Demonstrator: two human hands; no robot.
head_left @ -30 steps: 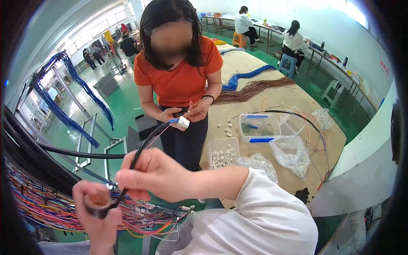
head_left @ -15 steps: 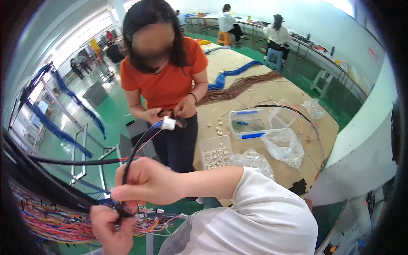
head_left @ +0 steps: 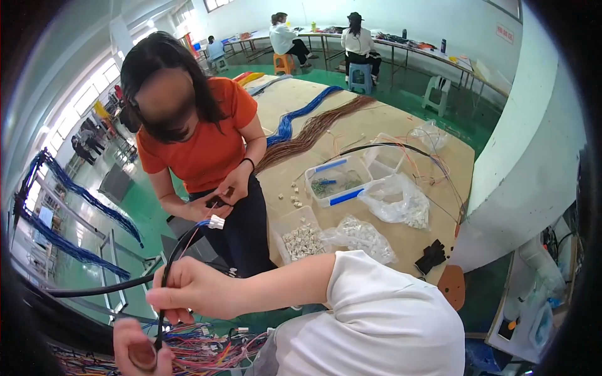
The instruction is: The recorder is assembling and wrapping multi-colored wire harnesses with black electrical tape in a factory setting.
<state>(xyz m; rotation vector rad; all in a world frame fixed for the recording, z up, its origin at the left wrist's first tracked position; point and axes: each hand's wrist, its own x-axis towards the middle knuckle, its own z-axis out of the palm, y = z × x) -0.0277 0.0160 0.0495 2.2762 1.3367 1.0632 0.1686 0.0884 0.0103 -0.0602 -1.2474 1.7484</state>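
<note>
A thin black cable [head_left: 169, 263] runs steeply down in front of me, with my right hand [head_left: 204, 289] closed around it between thumb and fingers. Below, my left hand [head_left: 135, 351] curls beside the cable's lower part, thumb and fingers bent toward each other; what lies between them is blurred and I cannot make it out. At the cable's upper end, blue and reddish wires lead into a white connector [head_left: 216, 222]. Just above that connector are the hands [head_left: 222, 195] of a person in an orange shirt, close to a thin pink wire.
Beneath my hands lies a tangle of coloured wires [head_left: 207, 344]. The table [head_left: 401, 135] on the right bears a box of small pale parts [head_left: 301, 235], a clear bin [head_left: 338, 178], plastic bags [head_left: 401, 200], and blue [head_left: 288, 122] and brown [head_left: 313, 131] wire bundles.
My view has turned, so the scene sits further left. My left hand has dropped lower, away from my right hand, which still grips the cable. The other person's hands have moved off the connector.
</note>
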